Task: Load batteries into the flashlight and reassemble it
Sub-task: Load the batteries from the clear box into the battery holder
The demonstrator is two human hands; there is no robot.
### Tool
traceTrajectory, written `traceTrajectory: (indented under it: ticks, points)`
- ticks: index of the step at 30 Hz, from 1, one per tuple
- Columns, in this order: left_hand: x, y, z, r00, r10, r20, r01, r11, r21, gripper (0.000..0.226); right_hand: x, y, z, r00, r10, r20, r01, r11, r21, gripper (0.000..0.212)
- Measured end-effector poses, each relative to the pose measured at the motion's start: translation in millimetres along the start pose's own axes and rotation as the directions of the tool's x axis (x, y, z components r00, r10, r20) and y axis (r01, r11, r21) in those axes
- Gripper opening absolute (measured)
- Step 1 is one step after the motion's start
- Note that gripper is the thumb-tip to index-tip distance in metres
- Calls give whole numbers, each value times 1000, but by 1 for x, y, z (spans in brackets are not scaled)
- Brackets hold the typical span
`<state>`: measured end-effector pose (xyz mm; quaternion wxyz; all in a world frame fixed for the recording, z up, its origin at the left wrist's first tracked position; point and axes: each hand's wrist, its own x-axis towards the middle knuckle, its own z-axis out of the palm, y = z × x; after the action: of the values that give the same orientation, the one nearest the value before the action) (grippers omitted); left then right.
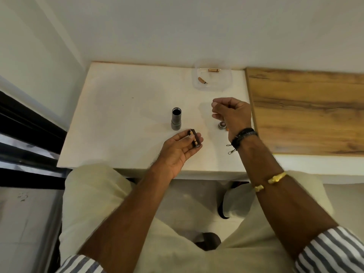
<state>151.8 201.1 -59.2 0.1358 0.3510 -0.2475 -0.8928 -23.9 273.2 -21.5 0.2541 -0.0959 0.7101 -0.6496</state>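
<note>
The grey flashlight body [176,119] stands upright on the white table [122,115], its open end facing up. My left hand [177,152] holds a dark battery holder [195,139] with a battery in it, just right of the body's base. The round tail cap [222,125] lies on the table under my right hand [232,113]. That hand hovers above the table with fingers loosely curled and nothing visible in it. An orange bit peeks out beside the cap, too hidden to identify.
A clear plastic container [212,76] at the table's far edge holds two copper-coloured batteries [213,70]. A wooden board [307,111] adjoins the table on the right. A white wall runs behind. My knees sit under the table's front edge.
</note>
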Motion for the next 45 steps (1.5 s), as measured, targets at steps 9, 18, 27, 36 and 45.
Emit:
traceTrajectory:
  ticks: [9, 18, 27, 36, 45]
  points:
    - [16, -5, 3, 1000, -15, 4, 15, 999, -47, 27, 119, -34, 40, 970, -241, 1, 193, 774, -604, 11]
    - [23, -5, -1, 999, -38, 32, 40, 997, -62, 27, 164, -32, 68, 988, -96, 118, 140, 273, -952, 46]
    - [17, -1, 4, 998, -33, 51, 36, 998, -59, 31, 133, -46, 56, 970, -223, 98, 210, 564, -799, 38]
    - [-2, 1, 11, 994, -37, 103, 41, 999, -31, 31, 19, -39, 19, 970, -217, 108, 241, 811, -532, 31]
    - [-23, 5, -2, 994, 15, 107, -19, 999, 33, 30, -85, -3, -14, 984, -140, 109, 171, 916, -362, 33]
